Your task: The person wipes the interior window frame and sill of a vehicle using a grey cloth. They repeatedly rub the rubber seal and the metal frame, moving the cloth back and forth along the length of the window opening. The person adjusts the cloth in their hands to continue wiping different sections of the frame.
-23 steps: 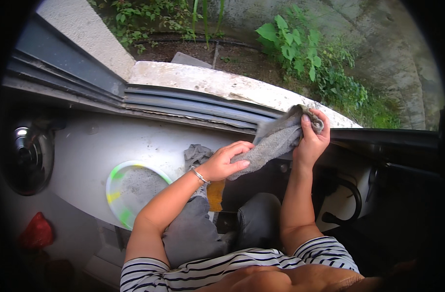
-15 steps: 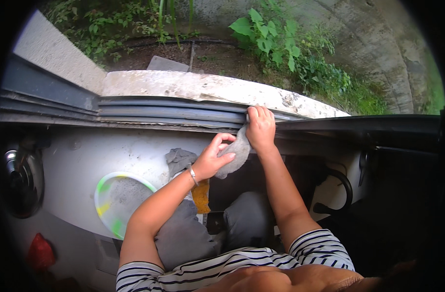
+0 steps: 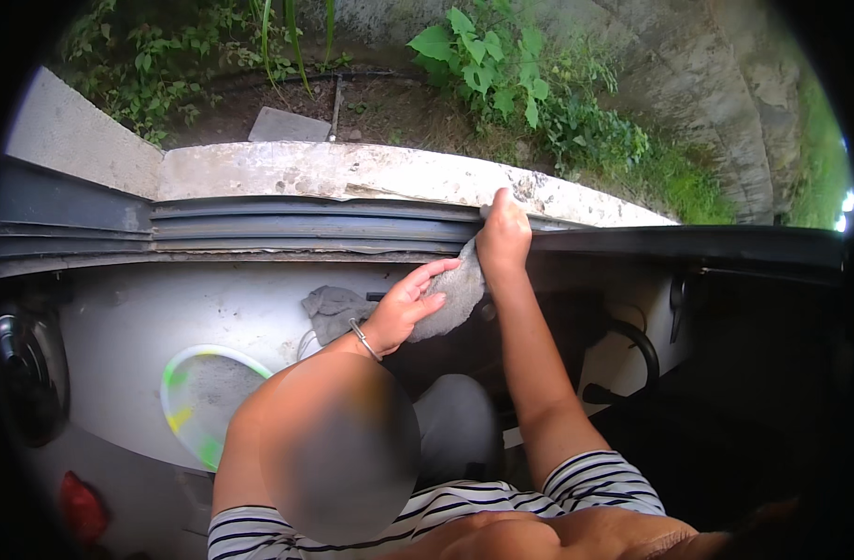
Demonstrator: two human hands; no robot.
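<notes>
A damp-looking grey cloth [image 3: 455, 303] hangs from the window track [image 3: 315, 227] down over its near edge. My right hand [image 3: 504, 238] is closed round the cloth's upper end, fingers curled down at the track where it meets the dark frame. What the fingertips touch is hidden. Lower down, my left hand [image 3: 404, 308] has the cloth's loose part between thumb and fingers. A bracelet [image 3: 364, 338] circles that wrist. Beside it, on the white counter [image 3: 250, 299], lies a second crumpled grey cloth [image 3: 334, 313].
A round basin [image 3: 170, 397] with a white, green and yellow rim stands left of my left forearm. Farther left is a shiny metal vessel [image 3: 12, 336], with a red object [image 3: 82, 509] below. Beyond the track run a pale stone ledge [image 3: 306, 168] and plants [image 3: 502, 65]. A blurred patch hides my lap.
The view has shifted, so most of the scene sits farther left. My right hand has turned on the track, its fingers now curled more out of sight. Both hands keep the cloth.
</notes>
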